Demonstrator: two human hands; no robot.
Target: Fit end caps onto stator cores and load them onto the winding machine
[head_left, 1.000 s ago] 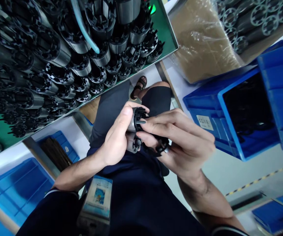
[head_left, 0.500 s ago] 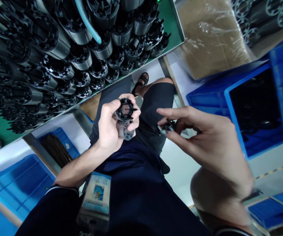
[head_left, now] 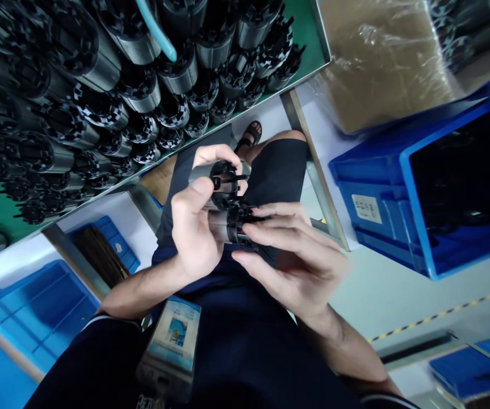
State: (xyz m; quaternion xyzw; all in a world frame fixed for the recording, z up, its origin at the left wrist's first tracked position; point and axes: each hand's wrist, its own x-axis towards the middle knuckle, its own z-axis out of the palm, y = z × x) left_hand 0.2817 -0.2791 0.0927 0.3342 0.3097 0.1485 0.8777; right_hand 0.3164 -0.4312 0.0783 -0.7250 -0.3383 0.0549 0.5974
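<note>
My left hand point(head_left: 193, 227) grips two black-and-silver cylindrical parts, its thumb across the upper part point(head_left: 223, 184) and its fingers curled over the top. Each part has a metal sleeve and a black spoked plastic end. My right hand point(head_left: 291, 255) sits just to the right, with its fingertips pressed on the black end of the lower part point(head_left: 231, 224). Those fingers hide some of that end, so any small piece held there cannot be seen.
Many similar parts stand packed on a green-lined tray point(head_left: 308, 57) at upper left. A blue crate point(head_left: 419, 193) stands at right, a blue tray point(head_left: 40, 318) at lower left. A plastic-wrapped cardboard package point(head_left: 385, 62) lies top right. A badge point(head_left: 170, 335) hangs below my hands.
My right hand has come back left from its spot apart from the parts and now touches the lower part. The parts in my left hand have turned, and the view has shifted slightly.
</note>
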